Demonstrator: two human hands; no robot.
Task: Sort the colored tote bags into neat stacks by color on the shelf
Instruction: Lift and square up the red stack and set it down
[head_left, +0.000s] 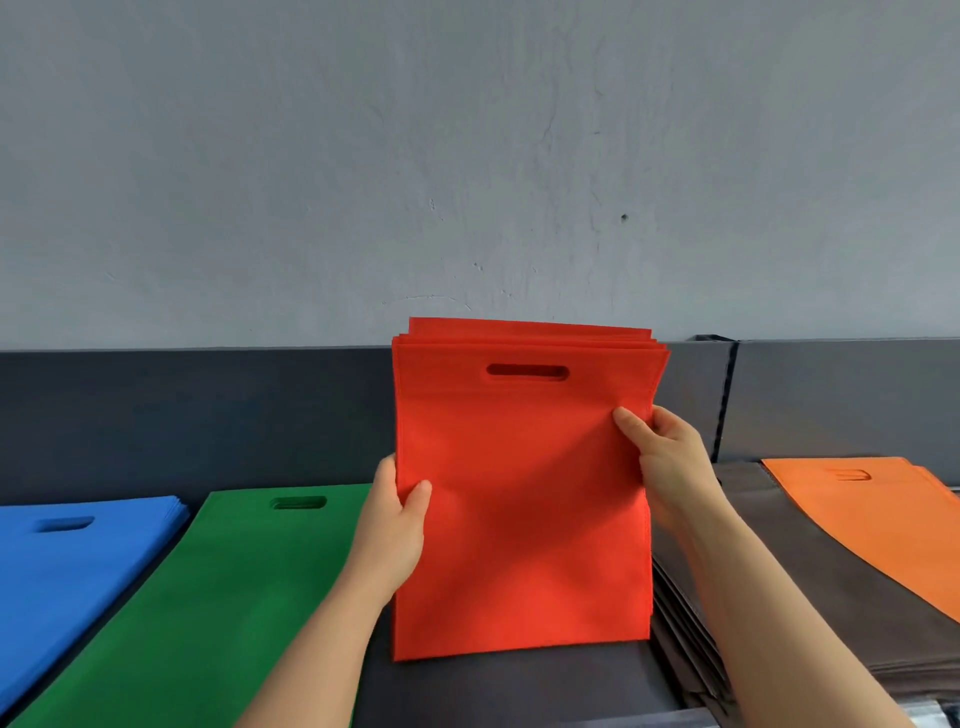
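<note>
Backdrop: grey wall (467, 156) above a dark shelf (509, 691).
Head view, red bags (519, 545): you hold a bundle upright, between the green stack and the brown stack, with its bottom edge at the shelf.
Left hand (389, 525): it grips the bundle's left edge, thumb in front.
Right hand (670, 467): it grips the right edge, higher up.
Done, by the look of it: blue stack (67, 571) and green stack (218, 597) lie flat and neat.
Left to do: square the reds and lay them down. One orange bag (883, 509) lies on the brown stack (805, 597), which looks unsorted.
</note>
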